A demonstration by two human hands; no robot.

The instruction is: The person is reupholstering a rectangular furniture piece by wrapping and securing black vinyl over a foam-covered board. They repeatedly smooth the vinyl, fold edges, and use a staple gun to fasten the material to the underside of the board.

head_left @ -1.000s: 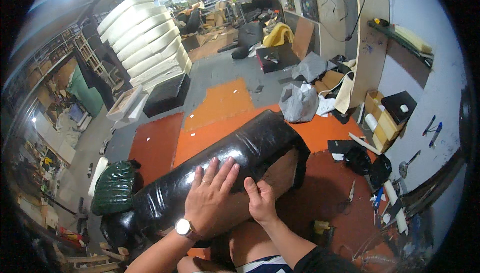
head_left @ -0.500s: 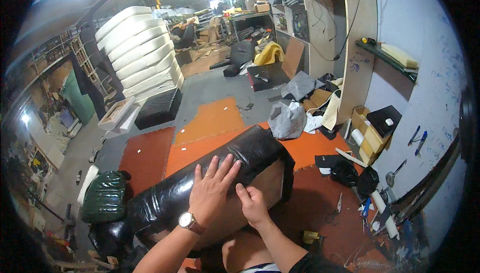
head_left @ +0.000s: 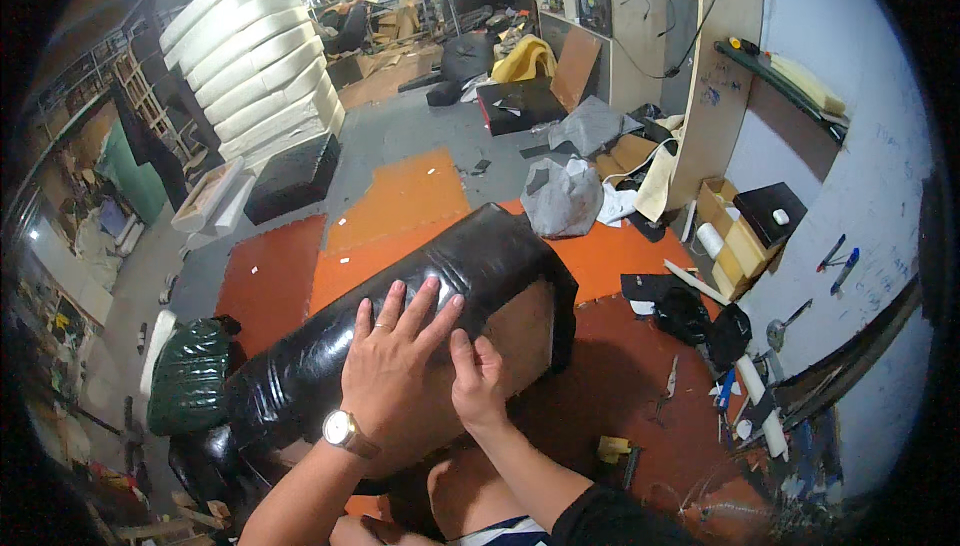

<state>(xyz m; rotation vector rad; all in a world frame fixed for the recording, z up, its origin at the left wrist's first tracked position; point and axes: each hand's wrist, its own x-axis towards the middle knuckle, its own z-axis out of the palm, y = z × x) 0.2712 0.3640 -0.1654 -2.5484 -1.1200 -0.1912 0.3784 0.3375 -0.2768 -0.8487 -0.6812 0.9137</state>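
Note:
A long padded block (head_left: 400,266) with a glossy black leather-like cover lies slantwise before me, over my legs. Its near side shows a bare brown panel (head_left: 522,331) below the edge of the cover. My left hand (head_left: 390,351) rests flat on the cover, fingers spread. Close to its right, my right hand (head_left: 477,381) is at the cover's edge against the brown panel, fingers curled and thumb raised beside the index finger. Whatever lies inside those curled fingers is hidden. A wristwatch (head_left: 340,428) is on my left wrist.
A dark green padded piece (head_left: 190,376) lies left of the block. Scissors (head_left: 668,386) and a yellow-and-black tool (head_left: 615,451) lie on the red mat at right. White foam slabs (head_left: 255,66) stand stacked at far left; grey fabric (head_left: 562,196) is heaped beyond the block.
The whole view has shifted, so block and hands appear slightly lower and farther left. My right thumb has lifted a little from the curled index finger. My left hand stays flat on the cover.

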